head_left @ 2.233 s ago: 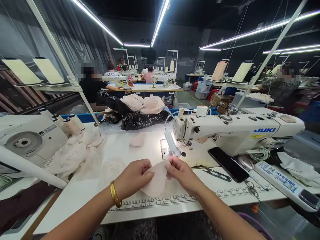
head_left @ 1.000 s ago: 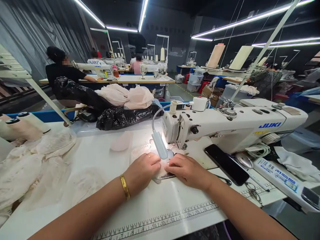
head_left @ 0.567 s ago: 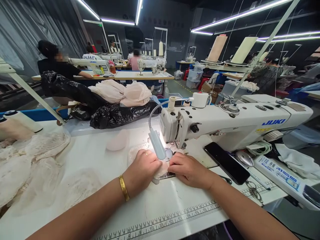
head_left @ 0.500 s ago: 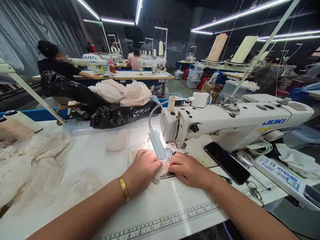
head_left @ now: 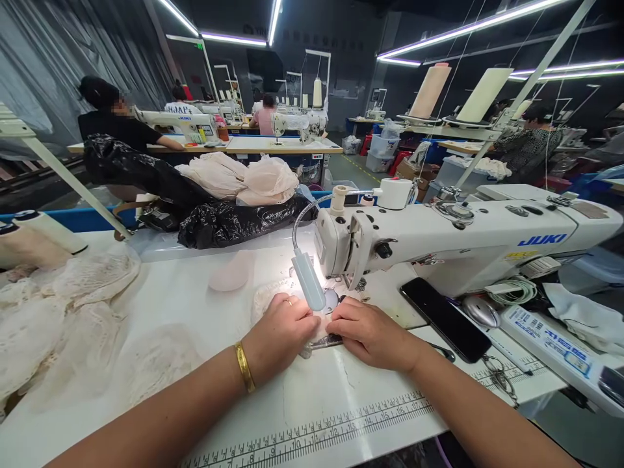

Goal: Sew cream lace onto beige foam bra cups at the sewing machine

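My left hand [head_left: 283, 330], with a ring and a gold bracelet [head_left: 244, 366], is closed on pale lace fabric [head_left: 266, 300] under the sewing machine's lit head. Close by on the right, my right hand [head_left: 373, 333] is closed with its fingertips pinched on the same fabric's edge. The two sets of fingertips almost meet. A grey gooseneck lamp [head_left: 309, 279] hangs just over them and hides part of the cloth. The white JUKI sewing machine [head_left: 453, 237] stands behind my hands; its needle area is partly covered.
A pale pink rounded piece [head_left: 231, 272] lies left of the machine. Lace fabric [head_left: 68, 318] is heaped at far left. A black phone [head_left: 446, 320], keys [head_left: 501, 377] and a long box [head_left: 556, 344] sit at right. Behind is a black plastic bag [head_left: 244, 221] with fabric; people sit beyond.
The gap between my fingertips has narrowed slightly, the right fingers shifting a little left. The whole view has shifted slightly. Both hands keep their grip on the lace fabric.
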### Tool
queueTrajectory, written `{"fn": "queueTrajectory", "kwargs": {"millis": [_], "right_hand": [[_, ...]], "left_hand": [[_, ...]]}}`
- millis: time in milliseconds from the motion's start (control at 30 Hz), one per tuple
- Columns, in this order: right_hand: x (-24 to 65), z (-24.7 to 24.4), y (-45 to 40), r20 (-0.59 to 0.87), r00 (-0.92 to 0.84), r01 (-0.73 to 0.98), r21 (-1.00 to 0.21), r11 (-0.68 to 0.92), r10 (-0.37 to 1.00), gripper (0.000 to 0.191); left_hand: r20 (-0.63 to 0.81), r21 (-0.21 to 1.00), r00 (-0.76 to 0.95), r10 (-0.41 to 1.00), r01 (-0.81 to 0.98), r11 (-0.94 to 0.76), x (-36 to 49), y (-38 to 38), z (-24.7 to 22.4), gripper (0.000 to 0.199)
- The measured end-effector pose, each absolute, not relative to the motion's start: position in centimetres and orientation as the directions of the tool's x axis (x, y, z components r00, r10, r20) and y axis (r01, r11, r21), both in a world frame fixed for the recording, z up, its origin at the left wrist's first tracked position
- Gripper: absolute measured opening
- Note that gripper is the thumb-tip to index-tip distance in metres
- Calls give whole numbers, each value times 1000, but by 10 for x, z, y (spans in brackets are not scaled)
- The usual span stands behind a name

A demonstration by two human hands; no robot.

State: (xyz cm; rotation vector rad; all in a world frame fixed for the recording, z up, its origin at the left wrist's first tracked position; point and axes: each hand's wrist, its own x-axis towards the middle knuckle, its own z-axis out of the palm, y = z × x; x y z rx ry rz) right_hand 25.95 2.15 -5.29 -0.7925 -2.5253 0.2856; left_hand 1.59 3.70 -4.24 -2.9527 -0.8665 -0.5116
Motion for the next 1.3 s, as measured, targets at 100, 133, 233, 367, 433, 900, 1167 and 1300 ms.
{"fn": "queueTrajectory", "kwargs": {"millis": [100, 133, 233, 367, 433, 900, 1167, 1300], "right_hand": [[259, -53, 20, 360, -705, 516, -331, 790, 611, 41], [258, -54, 20, 357, -698, 530, -325, 783, 621, 41], [257, -56, 20, 372, -675, 562, -300, 771, 637, 38], [254, -59, 22, 374, -646, 610, -270, 745, 665, 36], [252, -61, 24, 369, -630, 641, -250, 725, 684, 35], [253, -63, 25, 337, -621, 682, -214, 700, 708, 38], [253, -65, 25, 340, -617, 685, -213, 697, 710, 39], [253, -65, 25, 321, -596, 705, -231, 671, 736, 39]], "left_hand": [[335, 80, 792, 511, 517, -852, 16, 36, -44, 22], [342, 83, 793, 504, 509, -857, 16, 36, -45, 21], [347, 82, 797, 494, 499, -863, 16, 37, -46, 21], [370, 55, 785, 497, 516, -855, 15, 44, -49, 20], [384, 36, 780, 495, 523, -852, 16, 50, -48, 19], [333, 153, 782, 528, 507, -848, 19, 69, -36, 16], [311, 194, 780, 544, 508, -839, 18, 70, -36, 20], [291, 139, 781, 553, 537, -832, 18, 75, -36, 24]]}}
